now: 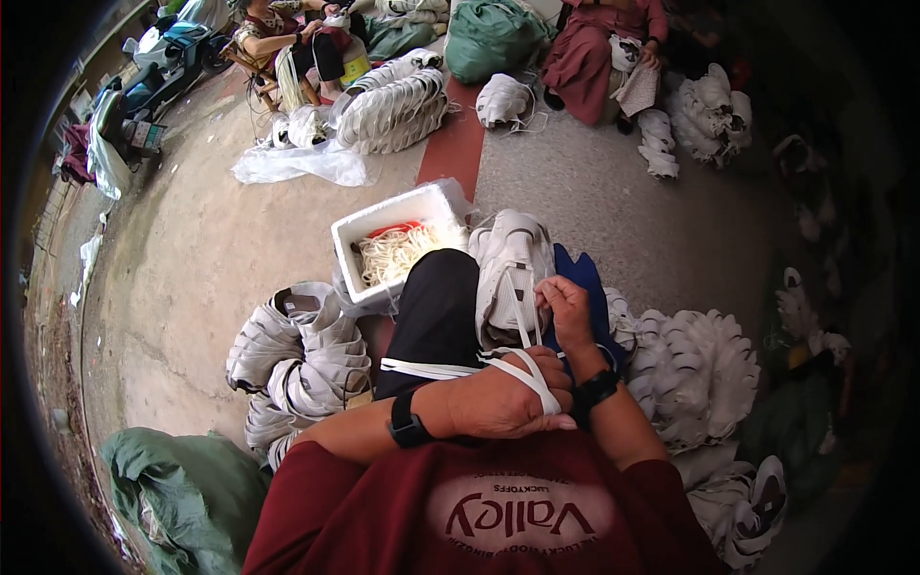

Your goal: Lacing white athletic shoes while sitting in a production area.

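Note:
A stack of white shoe uppers (513,259) rests at my lap, beside my black-clad knee. White shoelace strands run from the front upper down to my left hand (513,395). That hand is closed on the shoelace (533,369), which loops round its back; more strands trail left across my thigh. Just above it, my right hand (567,305) pinches at the upper's right edge, beside the taut strands. What lies between its fingertips is too small to make out. Both wrists wear dark bands.
A white foam box (383,216) holding loose laces stands ahead of my knee. Stacked uppers lie at left (311,359) and right (695,374). A green sack (182,498) sits at lower left. Two people work farther off among more stacks, near parked scooters (158,72).

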A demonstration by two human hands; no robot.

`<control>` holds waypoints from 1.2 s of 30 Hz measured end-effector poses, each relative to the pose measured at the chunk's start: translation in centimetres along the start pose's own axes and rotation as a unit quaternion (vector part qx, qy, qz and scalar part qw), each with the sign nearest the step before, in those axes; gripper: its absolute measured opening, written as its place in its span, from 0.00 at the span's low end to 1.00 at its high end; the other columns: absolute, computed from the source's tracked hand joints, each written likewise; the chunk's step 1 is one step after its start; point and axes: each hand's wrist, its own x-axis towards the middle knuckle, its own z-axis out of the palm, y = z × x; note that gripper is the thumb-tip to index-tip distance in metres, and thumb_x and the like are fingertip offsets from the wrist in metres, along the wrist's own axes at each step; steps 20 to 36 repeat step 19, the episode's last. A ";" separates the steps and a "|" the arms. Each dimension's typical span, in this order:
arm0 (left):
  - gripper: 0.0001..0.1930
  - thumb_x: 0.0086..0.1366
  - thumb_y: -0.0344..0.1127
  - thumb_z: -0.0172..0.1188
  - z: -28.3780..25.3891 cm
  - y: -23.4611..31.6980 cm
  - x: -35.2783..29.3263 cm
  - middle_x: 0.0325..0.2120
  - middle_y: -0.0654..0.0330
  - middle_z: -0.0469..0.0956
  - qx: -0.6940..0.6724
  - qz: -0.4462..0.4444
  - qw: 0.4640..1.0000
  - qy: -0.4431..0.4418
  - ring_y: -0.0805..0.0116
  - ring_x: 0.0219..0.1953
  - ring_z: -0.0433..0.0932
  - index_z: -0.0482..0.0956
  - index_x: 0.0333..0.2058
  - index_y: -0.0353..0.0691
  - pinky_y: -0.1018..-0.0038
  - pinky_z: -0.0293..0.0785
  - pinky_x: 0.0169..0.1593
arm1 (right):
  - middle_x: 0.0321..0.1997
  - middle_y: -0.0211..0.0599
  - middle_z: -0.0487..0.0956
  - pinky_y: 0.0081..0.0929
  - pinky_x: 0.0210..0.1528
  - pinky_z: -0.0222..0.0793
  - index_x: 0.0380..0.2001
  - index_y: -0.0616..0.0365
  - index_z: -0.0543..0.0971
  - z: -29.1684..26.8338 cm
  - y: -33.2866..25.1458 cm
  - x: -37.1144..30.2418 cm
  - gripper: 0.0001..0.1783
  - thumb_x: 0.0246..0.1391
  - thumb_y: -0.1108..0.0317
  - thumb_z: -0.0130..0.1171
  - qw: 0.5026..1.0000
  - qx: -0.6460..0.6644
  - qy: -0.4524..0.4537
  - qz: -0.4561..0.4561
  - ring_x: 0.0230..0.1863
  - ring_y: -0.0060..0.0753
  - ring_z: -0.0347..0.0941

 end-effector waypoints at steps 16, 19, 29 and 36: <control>0.11 0.60 0.38 0.56 0.6 -0.4 -0.4 0.22 0.56 0.68 -0.021 0.003 1.000 -0.003 0.54 0.29 0.69 0.69 0.24 0.38 0.64 0.67 0.39 | 0.24 0.31 0.68 0.18 0.35 0.60 0.27 0.61 0.71 -0.5 0.7 0.8 0.08 0.57 0.68 0.50 0.945 0.310 -0.072 0.078 0.27 0.22 0.63; 0.11 0.61 0.39 0.55 0.4 -0.3 -0.3 0.22 0.56 0.68 -0.025 -0.005 1.000 -0.015 0.55 0.29 0.69 0.70 0.24 0.38 0.63 0.66 0.39 | 0.24 0.32 0.70 0.20 0.37 0.62 0.31 0.62 0.72 -0.5 0.9 1.0 0.06 0.54 0.70 0.54 0.952 0.294 -0.066 0.058 0.28 0.22 0.64; 0.11 0.61 0.39 0.55 0.4 -0.3 -0.3 0.22 0.56 0.68 -0.025 -0.005 1.000 -0.015 0.55 0.29 0.69 0.70 0.24 0.38 0.63 0.66 0.39 | 0.24 0.32 0.70 0.20 0.37 0.62 0.31 0.62 0.72 -0.5 0.9 1.0 0.06 0.54 0.70 0.54 0.952 0.294 -0.066 0.058 0.28 0.22 0.64; 0.11 0.61 0.39 0.55 0.4 -0.3 -0.3 0.22 0.56 0.68 -0.025 -0.005 1.000 -0.015 0.55 0.29 0.69 0.70 0.24 0.38 0.63 0.66 0.39 | 0.24 0.32 0.70 0.20 0.37 0.62 0.31 0.62 0.72 -0.5 0.9 1.0 0.06 0.54 0.70 0.54 0.952 0.294 -0.066 0.058 0.28 0.22 0.64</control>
